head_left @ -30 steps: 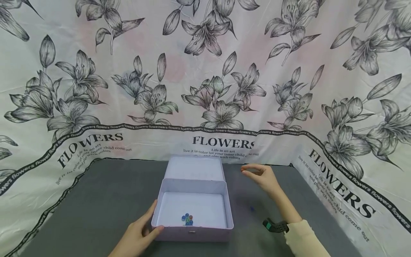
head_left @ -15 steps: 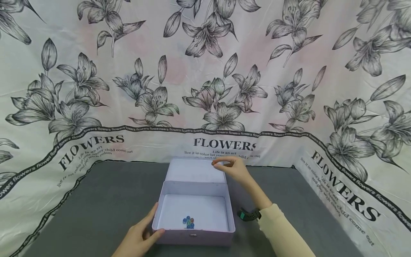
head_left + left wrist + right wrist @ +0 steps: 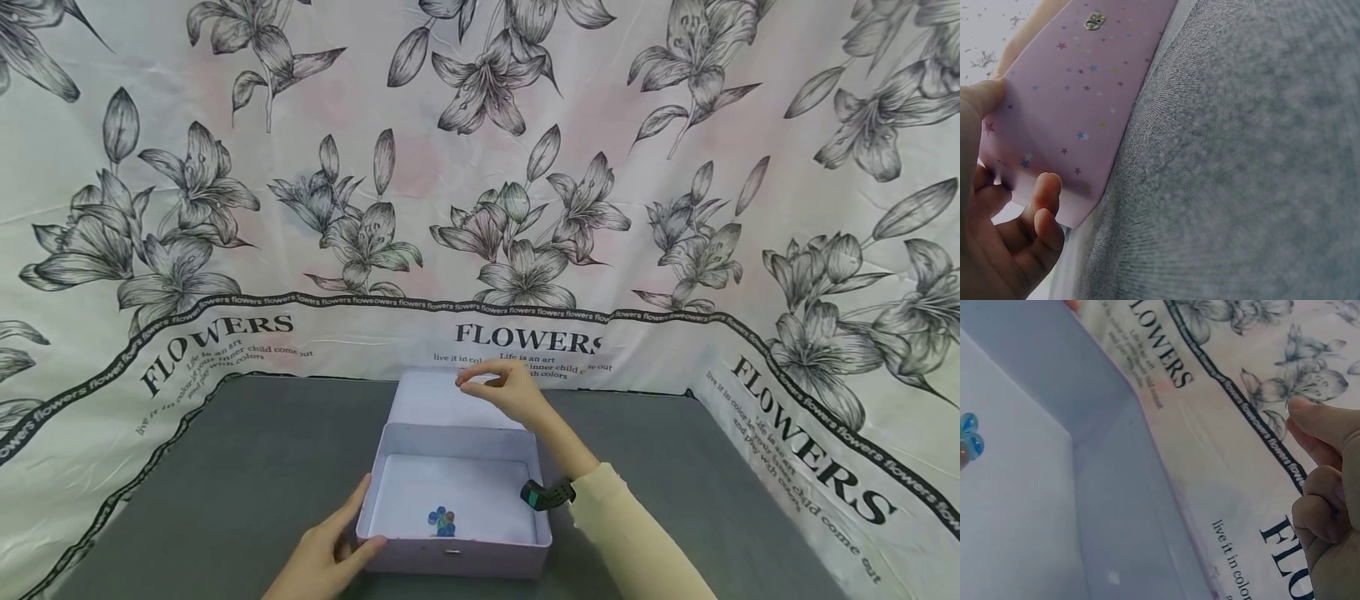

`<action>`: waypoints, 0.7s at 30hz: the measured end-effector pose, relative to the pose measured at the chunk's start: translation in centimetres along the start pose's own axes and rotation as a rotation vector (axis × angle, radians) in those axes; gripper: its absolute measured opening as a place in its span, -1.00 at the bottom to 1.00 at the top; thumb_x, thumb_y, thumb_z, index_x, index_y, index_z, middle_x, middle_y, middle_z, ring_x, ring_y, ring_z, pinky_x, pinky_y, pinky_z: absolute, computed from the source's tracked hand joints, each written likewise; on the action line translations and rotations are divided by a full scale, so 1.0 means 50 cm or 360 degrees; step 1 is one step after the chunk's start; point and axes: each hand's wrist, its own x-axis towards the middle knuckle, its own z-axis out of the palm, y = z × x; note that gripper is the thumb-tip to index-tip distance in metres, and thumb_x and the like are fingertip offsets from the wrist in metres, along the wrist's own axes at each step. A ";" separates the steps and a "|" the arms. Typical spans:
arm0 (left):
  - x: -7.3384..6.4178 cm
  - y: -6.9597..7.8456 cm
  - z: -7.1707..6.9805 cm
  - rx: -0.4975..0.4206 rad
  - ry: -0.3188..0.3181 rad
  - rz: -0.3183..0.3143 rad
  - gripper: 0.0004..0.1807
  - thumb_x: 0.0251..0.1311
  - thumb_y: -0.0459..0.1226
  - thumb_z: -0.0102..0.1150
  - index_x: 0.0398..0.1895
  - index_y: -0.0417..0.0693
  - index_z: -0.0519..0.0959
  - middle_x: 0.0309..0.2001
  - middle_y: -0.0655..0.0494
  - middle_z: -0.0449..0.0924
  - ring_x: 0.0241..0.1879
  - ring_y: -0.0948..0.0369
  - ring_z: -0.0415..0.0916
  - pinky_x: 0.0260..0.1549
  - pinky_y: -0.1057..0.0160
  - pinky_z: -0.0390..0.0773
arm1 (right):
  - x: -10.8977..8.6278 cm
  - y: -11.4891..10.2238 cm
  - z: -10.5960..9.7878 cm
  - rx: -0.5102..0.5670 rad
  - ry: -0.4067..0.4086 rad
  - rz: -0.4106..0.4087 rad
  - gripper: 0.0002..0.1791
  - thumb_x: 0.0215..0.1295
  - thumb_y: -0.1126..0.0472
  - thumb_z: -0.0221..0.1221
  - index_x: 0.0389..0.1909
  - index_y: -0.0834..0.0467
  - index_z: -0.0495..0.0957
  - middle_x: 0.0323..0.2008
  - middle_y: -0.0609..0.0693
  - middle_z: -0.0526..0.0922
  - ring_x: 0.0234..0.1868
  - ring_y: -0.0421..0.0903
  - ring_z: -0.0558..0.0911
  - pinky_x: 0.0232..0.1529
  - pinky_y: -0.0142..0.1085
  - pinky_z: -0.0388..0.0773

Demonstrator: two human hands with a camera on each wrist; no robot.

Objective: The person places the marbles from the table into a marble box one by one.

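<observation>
A lilac box stands with its lid swung back; small stars and a metal catch mark its outside. My left hand grips its front left corner, thumb on the front rim and fingers along the side. Several blue, green and reddish glass marbles lie together on the box floor near the front. Over the lid hovers my right hand, thumb and forefinger pinched on what looks like a small reddish-brown marble, mostly hidden by the fingertips. The right wrist view shows its other fingers curled in.
Grey cloth covers the table under the box. Behind stands a white curtain printed with lilies and lettering. A black wrist strap and pale sleeve cross the box's right side.
My right hand has moved left from beside the box to above its lid. A small blue thing on the cloth at right is now out of sight. My left hand keeps its grip.
</observation>
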 end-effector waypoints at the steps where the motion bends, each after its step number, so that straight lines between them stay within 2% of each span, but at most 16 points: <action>1: 0.000 0.000 0.000 -0.0001 0.0003 0.0001 -0.03 0.32 0.00 0.45 0.69 0.01 0.20 -0.46 0.16 0.32 -0.63 0.38 0.23 -0.59 0.38 0.33 | 0.001 0.002 0.005 0.0002 -0.0021 -0.0004 -0.78 0.43 0.19 0.39 0.01 0.15 0.81 0.09 0.06 0.78 0.06 0.36 0.74 0.15 -0.07 0.67; 3: 0.001 0.001 0.001 -0.0005 0.0008 0.0005 -0.03 0.32 -0.01 0.45 0.69 0.00 0.20 -0.46 0.16 0.32 -0.63 0.38 0.22 -0.59 0.38 0.34 | 0.001 0.007 0.016 -0.0011 -0.0062 -0.0011 -0.79 0.43 0.18 0.39 0.00 0.15 0.81 0.09 0.06 0.78 0.03 0.37 0.75 0.04 -0.17 0.69; 5: 0.001 0.001 0.001 -0.0002 0.0012 -0.0002 -0.03 0.31 0.00 0.46 0.69 0.00 0.20 -0.45 0.16 0.31 -0.63 0.38 0.23 -0.59 0.38 0.34 | 0.000 0.014 0.026 -0.0040 -0.0096 -0.0016 -0.79 0.43 0.18 0.39 -0.01 0.14 0.81 0.06 0.04 0.79 -0.10 0.29 0.79 -0.19 -0.29 0.63; 7: 0.001 0.002 0.001 -0.0002 0.0009 -0.0015 -0.03 0.31 0.00 0.46 0.69 0.00 0.20 -0.45 0.15 0.31 -0.63 0.37 0.23 -0.59 0.38 0.34 | -0.002 0.022 0.035 -0.0075 -0.0132 -0.0008 -0.80 0.44 0.17 0.39 -0.02 0.13 0.82 0.02 0.01 0.81 -0.36 0.12 0.76 -0.42 -0.35 0.45; 9: 0.000 0.002 0.001 0.0001 0.0008 -0.0027 -0.03 0.30 0.01 0.46 0.69 0.01 0.20 -0.45 0.15 0.32 -0.63 0.36 0.24 -0.59 0.37 0.34 | -0.004 0.029 0.045 -0.0092 -0.0167 -0.0006 -0.80 0.44 0.18 0.39 -0.02 0.15 0.82 -0.03 0.02 0.82 -0.50 0.02 0.65 -0.52 -0.34 0.28; 11: 0.000 0.001 0.001 0.0003 0.0012 -0.0029 -0.03 0.30 0.01 0.47 0.69 0.02 0.21 -0.46 0.15 0.32 -0.63 0.36 0.25 -0.59 0.37 0.35 | -0.006 0.035 0.055 -0.0096 -0.0207 -0.0014 -0.80 0.44 0.21 0.38 -0.01 0.18 0.81 -0.05 0.08 0.83 -0.52 -0.02 0.64 -0.53 -0.35 0.28; 14: 0.001 -0.001 0.000 0.0013 0.0024 -0.0014 -0.03 0.31 0.01 0.46 0.69 0.04 0.20 -0.47 0.16 0.33 -0.63 0.37 0.24 -0.59 0.37 0.35 | -0.007 0.041 0.068 -0.0139 -0.0254 -0.0027 -0.81 0.42 0.22 0.39 -0.03 0.18 0.81 -0.06 0.13 0.82 -0.30 -0.08 0.80 -0.42 -0.39 0.45; 15: 0.002 -0.001 0.000 0.0015 0.0028 -0.0006 -0.03 0.30 0.00 0.47 0.69 0.04 0.20 -0.47 0.16 0.33 -0.63 0.37 0.24 -0.59 0.37 0.35 | -0.007 0.044 0.072 -0.0164 -0.0269 -0.0034 -0.81 0.41 0.21 0.40 -0.04 0.17 0.82 -0.06 0.12 0.83 -0.30 -0.13 0.80 -0.40 -0.41 0.46; 19: 0.002 -0.003 0.002 0.0009 0.0024 0.0008 -0.04 0.32 0.00 0.46 0.69 0.03 0.20 -0.48 0.17 0.33 -0.63 0.38 0.24 -0.59 0.38 0.35 | -0.010 0.051 0.084 -0.0236 -0.0332 -0.0055 -0.83 0.39 0.21 0.42 -0.07 0.16 0.83 -0.09 0.05 0.84 -0.54 -0.29 0.55 -0.44 -0.44 0.41; 21: 0.002 -0.003 0.003 0.0002 0.0017 0.0006 -0.04 0.32 -0.01 0.45 0.69 0.02 0.19 -0.48 0.16 0.32 -0.64 0.38 0.25 -0.59 0.37 0.35 | -0.012 0.051 0.088 -0.0235 -0.0369 -0.0061 -0.84 0.39 0.24 0.42 -0.08 0.18 0.83 -0.10 0.02 0.84 -0.64 -0.27 0.36 -0.50 -0.42 0.32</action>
